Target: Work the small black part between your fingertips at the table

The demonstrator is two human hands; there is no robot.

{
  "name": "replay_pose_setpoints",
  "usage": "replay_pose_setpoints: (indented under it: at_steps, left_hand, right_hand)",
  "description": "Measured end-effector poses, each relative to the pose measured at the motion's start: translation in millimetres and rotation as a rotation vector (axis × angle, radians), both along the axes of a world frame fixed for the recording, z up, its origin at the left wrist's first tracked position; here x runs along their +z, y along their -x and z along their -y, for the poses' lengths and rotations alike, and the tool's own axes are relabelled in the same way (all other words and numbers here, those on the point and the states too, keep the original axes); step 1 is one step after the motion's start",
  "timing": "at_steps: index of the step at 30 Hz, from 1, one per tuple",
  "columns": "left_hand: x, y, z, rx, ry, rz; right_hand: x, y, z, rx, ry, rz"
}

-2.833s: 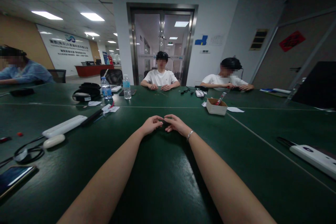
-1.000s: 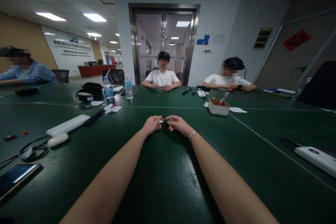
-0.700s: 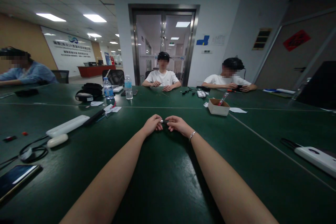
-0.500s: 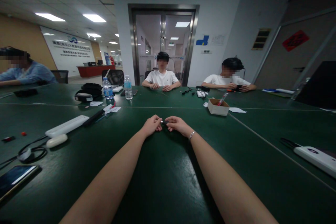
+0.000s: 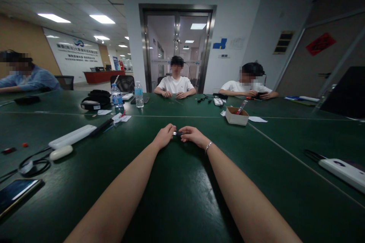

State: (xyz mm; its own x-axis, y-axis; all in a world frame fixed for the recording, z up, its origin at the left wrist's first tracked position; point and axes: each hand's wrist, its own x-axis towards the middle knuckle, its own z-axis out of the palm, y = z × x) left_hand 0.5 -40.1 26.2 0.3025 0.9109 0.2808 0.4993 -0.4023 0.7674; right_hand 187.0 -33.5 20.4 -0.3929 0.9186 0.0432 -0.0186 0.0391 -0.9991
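Note:
A small black USB stick (image 5: 178, 134) with a shiny metal end is held level between my two hands, just above or on the green table; I cannot tell which. My right hand (image 5: 193, 136), with a silver bracelet at its wrist, pinches the black end between thumb and fingers. My left hand (image 5: 165, 136) is closed at the metal end, its fingertips around it. Whether a separate small part sits in the left fingers is hidden.
Left lie a white bar-shaped case (image 5: 72, 136), a cream oval object (image 5: 61, 153), cables and a phone (image 5: 18, 195). Ahead stand water bottles (image 5: 139, 95) and a small open box (image 5: 237, 117). A white power bank (image 5: 342, 171) lies right. Three people sit around the table (image 5: 176, 197).
More of the stick's metal end shows between my hands. My left fingers have shifted slightly; the right hand stays nearly still.

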Motion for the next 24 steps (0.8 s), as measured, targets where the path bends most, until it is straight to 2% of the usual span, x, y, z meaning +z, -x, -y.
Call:
replay_pose_setpoints:
  at_steps: [5, 18, 24]
  left_hand:
    - [-6.2, -0.1, -5.0, -0.09, 0.026, 0.127]
    - [-2.2, -2.0, -2.2, -0.065, 0.091, 0.151]
    - [-4.4, -1.3, -2.7, -0.135, 0.073, 0.224]
  right_hand:
    - [-0.1, -0.8, 0.3, -0.015, 0.006, -0.026]
    - [-2.6, 0.7, -0.5, -0.03, -0.03, -0.016]
    - [-1.8, 0.4, 0.0, -0.048, -0.025, -0.027]
